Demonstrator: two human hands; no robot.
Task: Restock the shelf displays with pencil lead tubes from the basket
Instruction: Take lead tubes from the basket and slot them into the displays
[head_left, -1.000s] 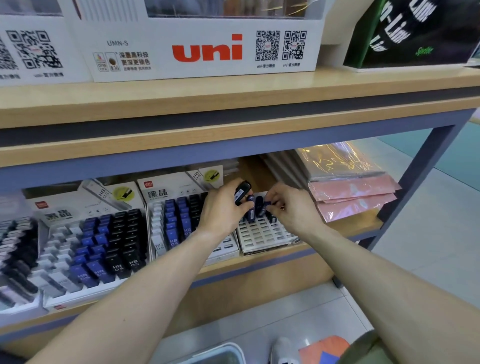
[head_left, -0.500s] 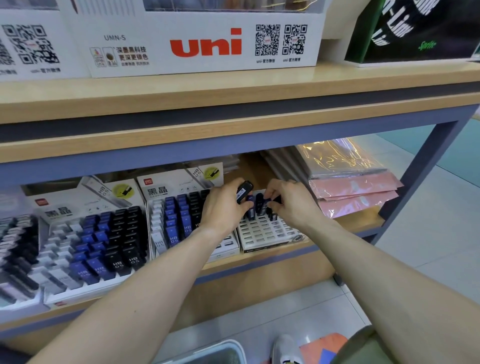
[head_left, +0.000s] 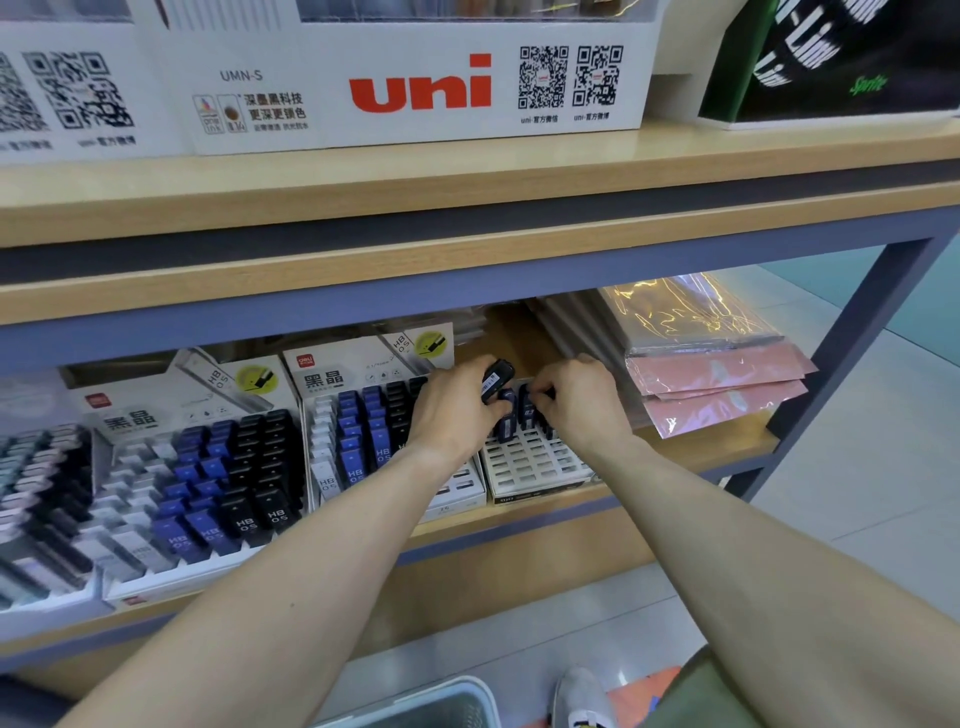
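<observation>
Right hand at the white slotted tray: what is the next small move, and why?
Probably press the dark tube under the right hand down into its slot, then let go. Its fingers pinch a tube standing at the back of the white tray, whose front slots are empty. The left hand holds another tube ready to hand over.

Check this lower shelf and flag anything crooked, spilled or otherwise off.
Nothing is spilled or damaged. The white slotted tray under the hands is nearly bare, with a few dark tubes at its back, unlike the fuller displays to its left. The pink packets sit in a slightly fanned stack.
</observation>
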